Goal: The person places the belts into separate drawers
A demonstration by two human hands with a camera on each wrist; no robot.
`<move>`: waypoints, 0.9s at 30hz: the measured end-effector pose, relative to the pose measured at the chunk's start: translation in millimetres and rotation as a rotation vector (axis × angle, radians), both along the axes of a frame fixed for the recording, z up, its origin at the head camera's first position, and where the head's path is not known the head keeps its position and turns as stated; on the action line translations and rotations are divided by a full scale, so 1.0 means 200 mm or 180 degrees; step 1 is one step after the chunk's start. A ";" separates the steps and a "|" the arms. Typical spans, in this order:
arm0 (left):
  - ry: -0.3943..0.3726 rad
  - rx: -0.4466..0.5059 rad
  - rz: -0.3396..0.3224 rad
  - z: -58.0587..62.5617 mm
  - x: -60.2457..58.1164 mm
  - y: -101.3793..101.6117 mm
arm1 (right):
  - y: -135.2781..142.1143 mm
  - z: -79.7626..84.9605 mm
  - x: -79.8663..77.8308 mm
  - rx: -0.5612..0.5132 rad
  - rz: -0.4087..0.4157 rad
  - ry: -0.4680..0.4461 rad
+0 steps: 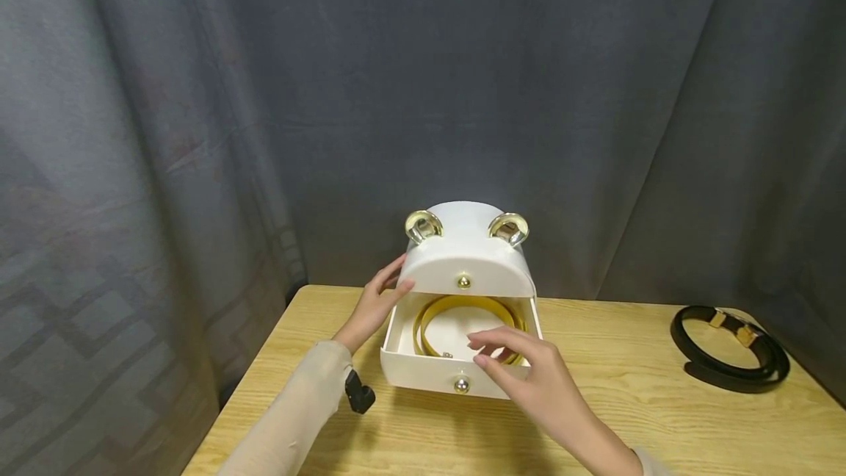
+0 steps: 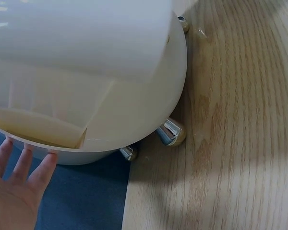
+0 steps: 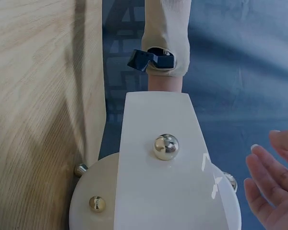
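A white box with two gold ear-shaped pieces stands on the table. Its drawer, fronted by a round metal knob, is pulled out. A coiled yellow belt lies in the drawer, its buckle end near the front. My left hand touches the left side of the box; in the left wrist view its fingertips meet the box edge. Over the drawer's front right part hovers my right hand, fingers bent and thumb apart, partly covering the belt. Nothing shows between the right hand's fingers.
A coiled black belt with gold fittings lies at the right of the wooden table. A grey curtain hangs behind. Below the drawer, a second knob shows. The box stands on metal feet.
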State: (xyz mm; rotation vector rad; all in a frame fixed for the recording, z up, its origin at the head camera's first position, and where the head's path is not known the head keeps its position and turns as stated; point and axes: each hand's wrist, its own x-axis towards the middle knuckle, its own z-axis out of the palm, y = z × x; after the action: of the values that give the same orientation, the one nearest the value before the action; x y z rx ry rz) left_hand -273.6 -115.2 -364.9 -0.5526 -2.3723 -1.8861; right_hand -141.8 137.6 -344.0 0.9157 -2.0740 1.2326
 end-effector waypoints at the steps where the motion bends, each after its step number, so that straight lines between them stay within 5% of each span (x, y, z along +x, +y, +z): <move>1: -0.0012 -0.0003 0.0000 0.00 0.00 0.00 | 0.00 0.00 0.01 -0.0026 -0.0004 0.0011; 27: -0.0036 0.0054 -0.0017 -0.01 -0.01 0.00 | 0.00 -0.15 0.08 -0.0096 0.0006 0.0284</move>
State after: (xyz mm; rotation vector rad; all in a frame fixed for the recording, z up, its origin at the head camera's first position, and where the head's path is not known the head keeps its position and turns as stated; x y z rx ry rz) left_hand -275.0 -115.1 -366.5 -0.5491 -2.3617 -1.9148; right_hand -125.6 138.5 -374.9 0.9420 -1.9803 1.1987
